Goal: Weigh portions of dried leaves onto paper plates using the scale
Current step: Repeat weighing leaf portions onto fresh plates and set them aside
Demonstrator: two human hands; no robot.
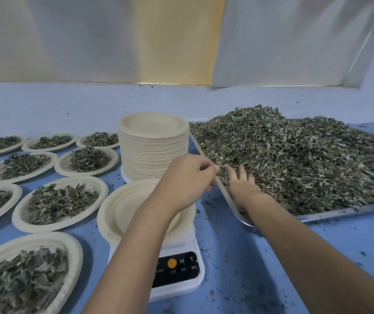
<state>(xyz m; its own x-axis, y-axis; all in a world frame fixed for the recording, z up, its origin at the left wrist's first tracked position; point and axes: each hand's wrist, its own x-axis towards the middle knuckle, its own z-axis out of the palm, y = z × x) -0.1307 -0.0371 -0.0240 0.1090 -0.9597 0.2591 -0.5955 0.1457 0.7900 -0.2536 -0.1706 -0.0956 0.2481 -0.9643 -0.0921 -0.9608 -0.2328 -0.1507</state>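
An empty paper plate (118,207) sits on the white scale (181,284), whose dark panel faces me. To its right a metal tray (339,211) holds a big heap of dried leaves (294,159). My right hand (242,186) lies in the heap's near left corner, its fingers straight and pushed into the leaves. My left hand (188,177) hovers above the plate, its curled fingers reaching the tray's left rim at the edge of the leaves. Whether it holds any leaves is hidden.
A tall stack of empty paper plates (153,155) stands just behind the scale. Several plates filled with leaves (61,202) cover the blue table (238,257) on the left. Leaf crumbs are scattered around the tray. A wall closes off the back.
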